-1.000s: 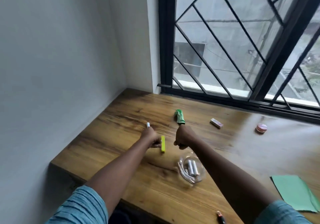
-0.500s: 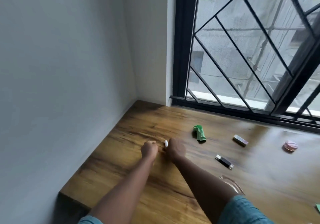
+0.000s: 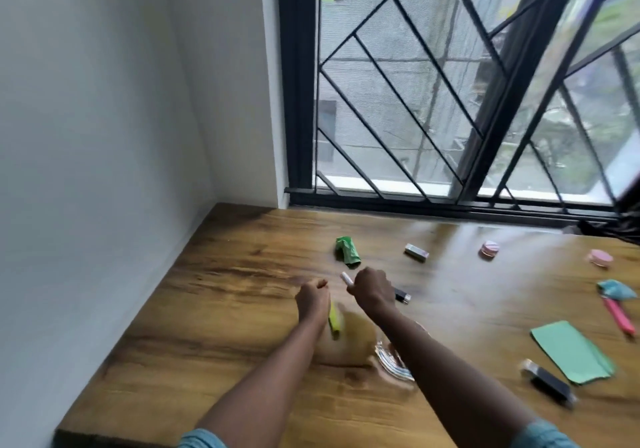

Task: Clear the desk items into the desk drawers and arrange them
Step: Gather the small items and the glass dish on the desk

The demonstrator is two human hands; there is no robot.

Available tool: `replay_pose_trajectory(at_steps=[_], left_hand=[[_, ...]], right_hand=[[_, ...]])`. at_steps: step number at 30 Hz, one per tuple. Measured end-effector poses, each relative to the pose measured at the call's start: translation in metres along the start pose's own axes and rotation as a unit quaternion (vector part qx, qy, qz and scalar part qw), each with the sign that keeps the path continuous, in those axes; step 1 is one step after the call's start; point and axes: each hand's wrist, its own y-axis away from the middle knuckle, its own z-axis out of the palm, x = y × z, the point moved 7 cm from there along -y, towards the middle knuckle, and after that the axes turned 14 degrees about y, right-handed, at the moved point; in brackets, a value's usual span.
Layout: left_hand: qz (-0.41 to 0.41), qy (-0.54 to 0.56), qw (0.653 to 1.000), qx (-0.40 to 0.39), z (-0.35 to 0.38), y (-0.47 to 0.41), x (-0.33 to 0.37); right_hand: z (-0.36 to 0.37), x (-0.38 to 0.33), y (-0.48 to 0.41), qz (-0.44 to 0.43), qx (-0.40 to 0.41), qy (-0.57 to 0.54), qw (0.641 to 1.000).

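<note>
Wooden desk (image 3: 242, 309) fills corner; white wall (image 3: 86, 136) left, black barred window (image 3: 450, 101) behind.

Plain white wall (image 3: 86, 136) on L, meets a short wall section (image 3: 242, 84) at the corner. Big window (image 3: 433, 129) across the back, R of corner, w/ black frame (image 3: 298, 101) & black diagonal grille bars (image 3: 408, 108). Daylight comes thru; soft glare on desktop near the sill. Outside: grey bldg (image 3: 367, 87), green foliage (image 3: 620, 8) far R. Wooden desk (image 3: 225, 292), brown grain, fits into the corner, touching both walls.
</note>
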Motion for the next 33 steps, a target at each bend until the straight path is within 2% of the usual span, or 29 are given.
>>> replay_pose_trajectory(at_steps=[8,15,20,33], left_hand=[[0.055,-0.04,0.997,-0.044,0.053,0.053,0.014],[0.052,-0.035,0.997,-0.043,0.064,0.083,0.006],[0.055,-0.036,0.998,-0.019,0.047,0.105,-0.003],[0.024,-0.035,0.995,0.09,-0.051,0.149,-0.049]], right_hand=[[-0.009,0.099,0.04,0.098,0.017,0.0,0.995],[-0.006,0.116,0.065,0.089,0.014,0.045,0.995],[0.0,0.109,0.078,0.057,0.018,0.065,0.996],[0.012,0.103,0.099,0.035,0.022,0.019,0.999]])
